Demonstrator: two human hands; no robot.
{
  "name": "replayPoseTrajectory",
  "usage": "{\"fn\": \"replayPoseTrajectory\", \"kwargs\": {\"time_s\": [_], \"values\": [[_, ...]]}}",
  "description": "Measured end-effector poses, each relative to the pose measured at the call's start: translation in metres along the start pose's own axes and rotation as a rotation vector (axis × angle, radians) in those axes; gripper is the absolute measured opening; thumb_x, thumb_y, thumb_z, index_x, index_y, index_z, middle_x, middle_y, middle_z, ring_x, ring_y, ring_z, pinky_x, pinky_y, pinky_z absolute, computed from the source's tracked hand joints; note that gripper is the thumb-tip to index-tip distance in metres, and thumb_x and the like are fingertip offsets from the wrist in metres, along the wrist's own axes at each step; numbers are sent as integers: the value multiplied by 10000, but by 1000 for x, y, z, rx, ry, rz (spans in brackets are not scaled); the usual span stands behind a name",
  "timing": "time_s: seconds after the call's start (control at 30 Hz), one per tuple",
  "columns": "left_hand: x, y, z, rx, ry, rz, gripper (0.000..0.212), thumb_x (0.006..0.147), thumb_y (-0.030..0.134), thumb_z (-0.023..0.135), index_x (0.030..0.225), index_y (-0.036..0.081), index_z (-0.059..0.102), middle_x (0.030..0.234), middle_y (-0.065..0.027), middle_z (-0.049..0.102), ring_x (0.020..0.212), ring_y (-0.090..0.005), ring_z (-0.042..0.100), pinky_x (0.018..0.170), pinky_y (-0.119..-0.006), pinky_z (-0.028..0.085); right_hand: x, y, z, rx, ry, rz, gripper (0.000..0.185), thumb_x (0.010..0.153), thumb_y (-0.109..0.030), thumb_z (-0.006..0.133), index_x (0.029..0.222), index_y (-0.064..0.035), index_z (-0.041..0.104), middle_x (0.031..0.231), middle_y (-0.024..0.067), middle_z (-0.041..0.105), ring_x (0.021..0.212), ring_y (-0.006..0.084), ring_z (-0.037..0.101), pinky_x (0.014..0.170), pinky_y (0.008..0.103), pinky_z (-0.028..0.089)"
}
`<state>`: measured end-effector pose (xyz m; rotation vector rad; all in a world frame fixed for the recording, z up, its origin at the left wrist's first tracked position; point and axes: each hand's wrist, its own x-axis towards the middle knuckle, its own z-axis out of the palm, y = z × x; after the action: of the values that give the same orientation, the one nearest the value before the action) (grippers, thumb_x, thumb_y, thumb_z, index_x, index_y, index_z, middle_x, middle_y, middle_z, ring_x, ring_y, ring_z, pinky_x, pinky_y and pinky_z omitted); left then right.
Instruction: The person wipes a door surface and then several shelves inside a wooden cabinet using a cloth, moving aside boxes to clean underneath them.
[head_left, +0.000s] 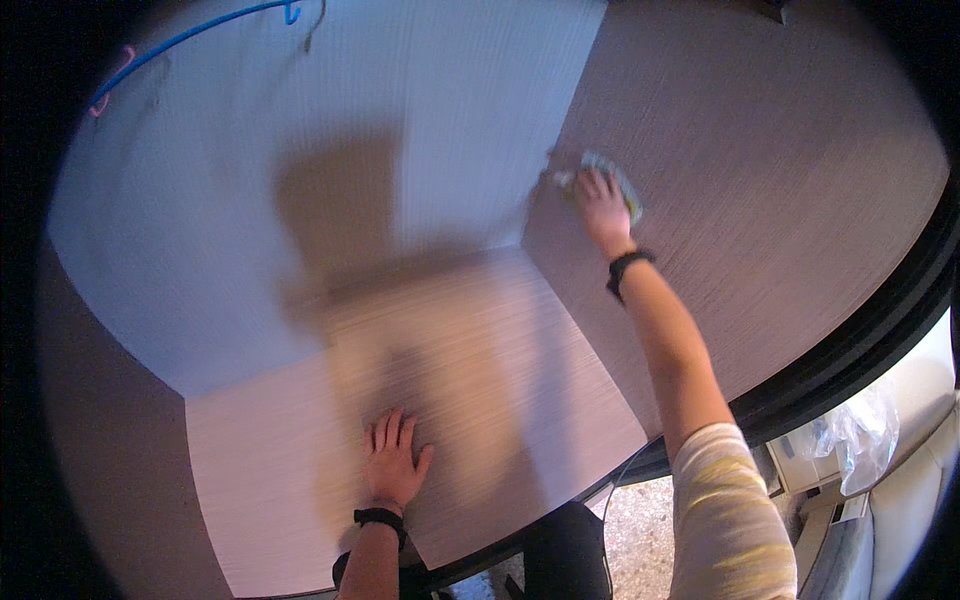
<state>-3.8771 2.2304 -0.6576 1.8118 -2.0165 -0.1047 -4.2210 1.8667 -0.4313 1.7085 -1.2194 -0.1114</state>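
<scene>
I see the inside of a wardrobe-like cabinet with wood-grain panels. My right hand (602, 202) presses a cloth (628, 196), light with green and yellow parts, flat against the right side panel (750, 187). It is close to the corner where that panel meets the back panel (465, 135). Flat on the bottom panel (262, 465) rests my left hand (394, 457), fingers apart and holding nothing. Both wrists wear dark bands. The cloth is partly hidden under my right hand, and its edges are blurred.
A blue rod (195, 31) with hooks crosses the upper left. Dark edging (832, 367) runs along the cabinet's front right. Outside are a clear plastic bag (862, 435), a pale cushioned seat (911, 510) and a speckled floor (641, 532). A thin cable (606, 525) hangs by the front edge.
</scene>
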Motion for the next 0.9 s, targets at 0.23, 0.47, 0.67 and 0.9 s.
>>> {"fn": "replayPoseTrajectory", "kwargs": {"time_s": [0.23,0.47,0.67,0.9], "values": [[-5,-5,14,11,12,-7,542,929,423,513,1355,93,454,1478,-101,363,1373,-307,304,1150,-515,199,-187,-80,18,216,-236,-228,401,885,-179,498,1266,-111,600,1445,39,459,1404,230,311,1194,446,179],[-5,-6,20,16,-13,-2,554,951,426,479,1385,85,431,1513,-90,327,1397,-297,275,1163,-510,171,-324,17,-84,192,-167,-116,473,835,-151,541,1307,-121,557,1431,39,469,1382,206,357,1182,438,206],[-11,-8,28,58,-18,-5,521,960,389,481,1380,85,432,1524,-84,309,1410,-288,261,1173,-498,146,-261,158,-207,3,215,295,524,801,-70,588,1314,-168,543,1402,47,486,1323,240,435,1120,494,272],[-9,-5,19,88,-76,6,547,980,416,434,1406,73,412,1532,-109,294,1423,-277,244,1179,-481,135,-250,132,-181,5,282,444,500,847,-145,610,1335,-196,514,1464,28,425,1365,248,365,1121,556,230]]}}
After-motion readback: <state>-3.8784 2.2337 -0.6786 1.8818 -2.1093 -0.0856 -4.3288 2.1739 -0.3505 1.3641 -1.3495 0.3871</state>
